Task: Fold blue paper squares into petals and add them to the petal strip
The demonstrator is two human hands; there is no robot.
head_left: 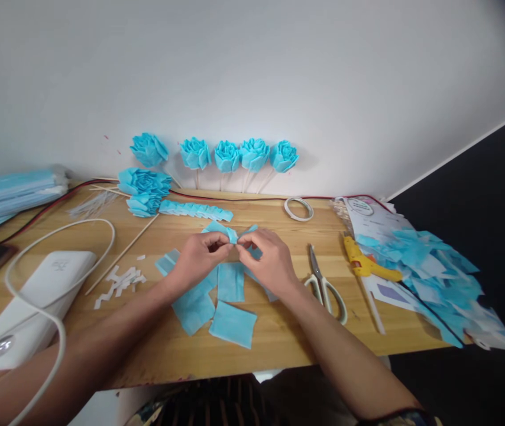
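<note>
Between the fingertips of both hands is a small piece of light-blue fabric (232,235), bunched at its middle. My left hand (201,255) pinches it from the left, and my right hand (268,255) pinches it from the right. Several flat blue fabric pieces lie under and in front of the hands, among them a rectangular piece (233,323) nearest me. Beyond the hands stretches a row of folded blue petals (196,210). Blue fabric roses on thin sticks, such as this rose (227,156), lean against the wall.
On the right lie scissors (321,284), a yellow glue gun (368,265) and a heap of blue scraps (430,266). A tape roll (298,209) sits farther back. To the left are a white power bank (39,302) with a looping cable, paper strips (122,281) and a wooden stick (122,254).
</note>
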